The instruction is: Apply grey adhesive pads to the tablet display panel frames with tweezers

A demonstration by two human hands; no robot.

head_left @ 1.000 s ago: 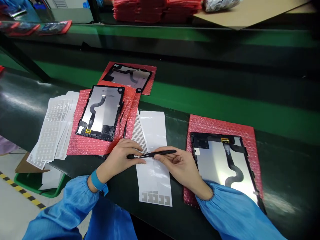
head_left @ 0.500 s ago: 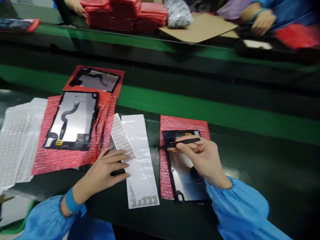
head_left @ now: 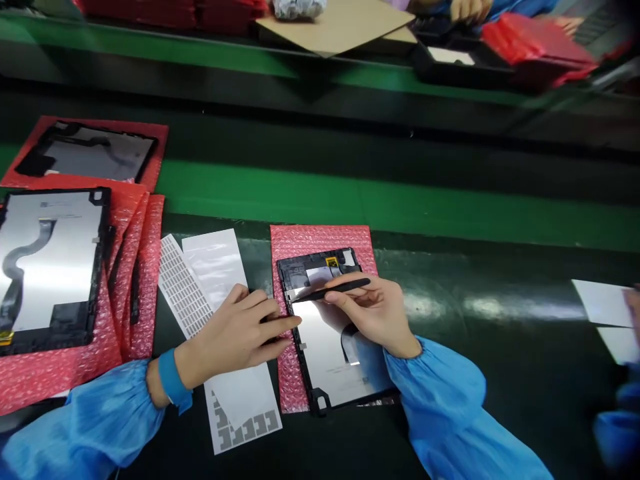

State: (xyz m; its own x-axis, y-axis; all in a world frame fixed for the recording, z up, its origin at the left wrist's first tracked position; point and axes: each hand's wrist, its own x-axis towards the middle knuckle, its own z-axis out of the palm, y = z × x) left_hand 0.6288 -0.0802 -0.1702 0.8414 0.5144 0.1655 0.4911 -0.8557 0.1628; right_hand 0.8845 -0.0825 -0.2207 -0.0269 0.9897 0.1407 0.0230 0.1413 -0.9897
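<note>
My right hand [head_left: 373,313] pinches black tweezers [head_left: 333,289] above a tablet display panel [head_left: 325,340], whose tips lie over the panel's upper left part. The panel lies with its silver back and black frame up on a pink bubble bag [head_left: 323,241]. My left hand [head_left: 235,327] lies flat with its fingers apart, holding nothing, and its fingertips reach the panel's left edge. Under that palm is a white liner sheet [head_left: 215,260] with grey pads [head_left: 245,420] at its near end. A perforated grey pad strip [head_left: 183,287] lies beside it.
Two more panels [head_left: 50,267] [head_left: 90,153] lie on red bubble bags at the left. Across the green-edged bench are a cardboard sheet [head_left: 330,23] and red bags [head_left: 537,40]. A co-worker's hand [head_left: 467,8] is beyond, and another person's blue sleeve [head_left: 617,427] is at right beside white sheets [head_left: 603,303].
The view has swung right, shifting everything left. My right hand and the tweezers have moved from the white sheet onto the panel, and my left hand has slid toward the panel.
</note>
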